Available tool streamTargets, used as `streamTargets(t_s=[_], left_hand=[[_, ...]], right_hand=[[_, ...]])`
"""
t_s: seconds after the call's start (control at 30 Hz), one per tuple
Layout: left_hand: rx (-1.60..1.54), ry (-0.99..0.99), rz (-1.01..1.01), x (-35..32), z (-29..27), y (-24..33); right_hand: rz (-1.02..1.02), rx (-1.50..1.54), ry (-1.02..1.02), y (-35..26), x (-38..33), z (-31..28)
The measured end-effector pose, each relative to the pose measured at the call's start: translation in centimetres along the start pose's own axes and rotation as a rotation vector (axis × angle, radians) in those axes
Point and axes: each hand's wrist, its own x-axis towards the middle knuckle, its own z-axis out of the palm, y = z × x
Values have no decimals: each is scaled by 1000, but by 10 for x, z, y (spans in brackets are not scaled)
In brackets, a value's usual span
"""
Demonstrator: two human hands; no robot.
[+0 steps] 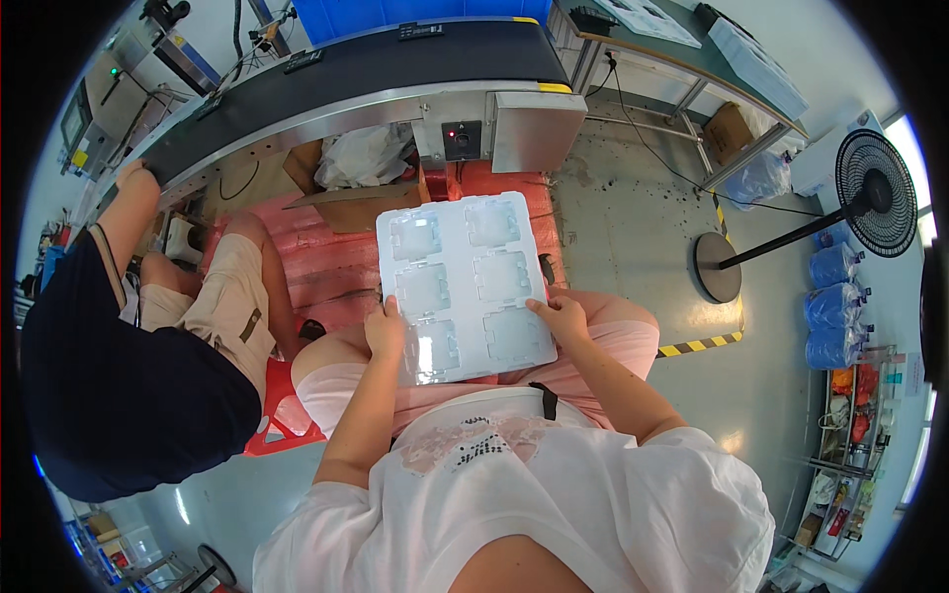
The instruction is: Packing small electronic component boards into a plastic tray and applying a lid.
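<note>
A clear plastic tray (pixel 460 282) with several square pockets rests over my lap, its far end pointing at the conveyor. My left hand (pixel 386 332) grips its left edge near the closest corner, thumb on top. My right hand (pixel 561 318) grips its right edge, thumb on the rim. The pockets look empty. My pink shorts show under the tray.
A black conveyor belt (pixel 346 74) with a metal frame runs across the far side. A seated person in a dark shirt (pixel 119 395) is close on my left, on a red stool (pixel 282 410). A standing fan (pixel 870 193) is at the right, with a wire shelf (pixel 855 435) behind it.
</note>
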Motion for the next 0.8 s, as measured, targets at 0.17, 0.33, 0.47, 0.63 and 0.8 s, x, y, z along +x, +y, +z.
streamTargets(t_s=[0.17,0.33,0.47,0.63,0.8], left_hand=[[-17,-115,24,10,-14,-1],[-15,-316,49,19,-41,18],[2,-97,309,40,-40,29],[-47,-338,381,95,-98,131],[-190,355,882,203,-148,290]], right_hand=[[351,-201,-700,-57,39,-53],[-88,-40,-16,-146,144,-127],[-456,98,439,-272,208,-156],[-540,-360,676,-367,282,-130],[-251,-670,409,-384,274,-88]])
